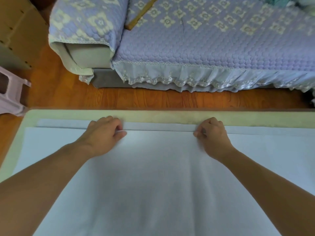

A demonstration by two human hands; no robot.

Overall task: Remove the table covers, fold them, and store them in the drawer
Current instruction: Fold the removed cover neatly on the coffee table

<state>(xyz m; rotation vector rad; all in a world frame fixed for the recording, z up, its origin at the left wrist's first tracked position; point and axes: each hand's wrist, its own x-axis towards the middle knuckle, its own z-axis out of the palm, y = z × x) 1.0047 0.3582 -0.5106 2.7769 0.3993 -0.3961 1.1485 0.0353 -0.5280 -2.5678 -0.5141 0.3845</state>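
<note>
A pale grey-blue table cover (153,176) lies spread over the table (170,115), whose cream top shows as a strip along the far and left edges. The cover lies in two layers, the upper layer's far edge a little short of the lower one's. My left hand (104,133) pinches that upper far edge left of centre, fingers curled. My right hand (211,133) pinches the same edge right of centre. Both forearms stretch across the cover. No drawer is in view.
Beyond the table runs a strip of wooden floor (153,99), then a sofa (204,40) under a quilted lilac cover with a lace hem. A white plastic stool (10,96) stands at the table's far left corner, a cardboard box (18,28) behind it.
</note>
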